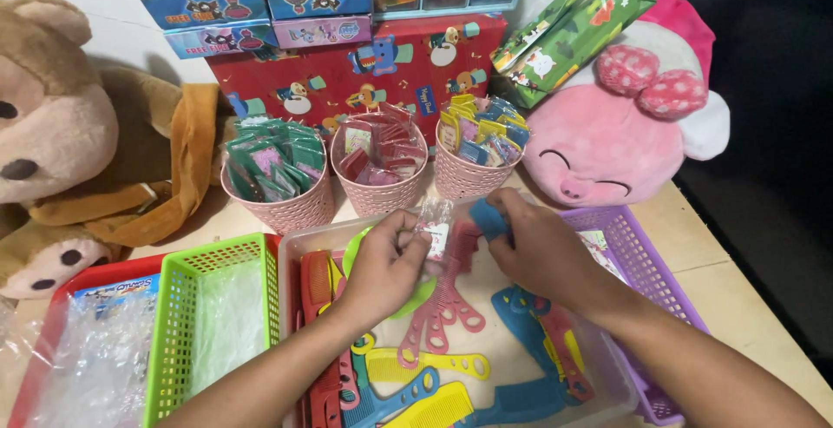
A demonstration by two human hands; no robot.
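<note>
My left hand (386, 263) pinches a small clear plastic packet (436, 227) with a pinkish item inside, held above a clear tray (299, 246). My right hand (538, 250) grips a small blue comb (488, 218) right beside the packet's open end. Under both hands the tray holds several loose combs: pink (444, 302), yellow (425, 365), blue (521, 315) and red (317, 285).
Three pink mesh cups (299, 207) of packed items stand behind the tray. A green basket (213, 324) and red tray (78, 280) with plastic bags sit left, a purple basket (646, 263) right. A brown plush bear (61, 133), pink plush (607, 141) and gift boxes (347, 68) line the back.
</note>
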